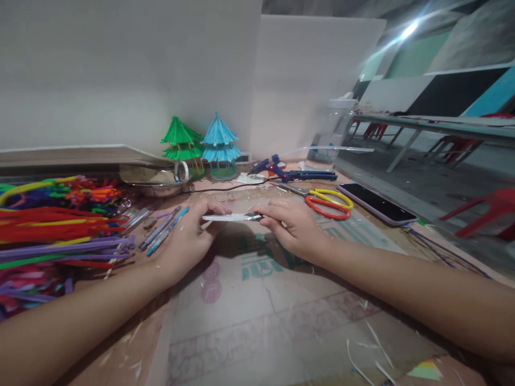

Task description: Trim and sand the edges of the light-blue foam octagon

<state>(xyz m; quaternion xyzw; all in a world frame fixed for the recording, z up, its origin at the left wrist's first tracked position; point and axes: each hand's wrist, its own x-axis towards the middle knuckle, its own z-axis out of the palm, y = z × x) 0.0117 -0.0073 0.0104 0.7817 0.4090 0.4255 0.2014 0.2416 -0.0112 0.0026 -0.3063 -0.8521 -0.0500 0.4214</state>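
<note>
Edge-on between my hands is a thin, flat white piece (230, 217), held level above the work surface. My left hand (197, 230) pinches its left end between thumb and fingers. At the other end, my right hand (290, 222) closes its thumb and fingertips around a small dark and shiny bit beside the white piece. Whether that bit belongs to the piece or is a separate thing, I cannot tell. Scissors (328, 203) with yellow and red handles lie just beyond my right hand. Pens (167, 230) rest to the left of my left hand.
Colourful pipe cleaners (60, 225) pile up at left. A metal bowl (155, 187), green (181, 142) and blue (220, 145) pagoda models, a glue gun (269, 166) and pliers (311, 176) stand or lie behind. A phone (378, 203) is at right. White scraps (378, 343) litter the printed sheet (257, 321).
</note>
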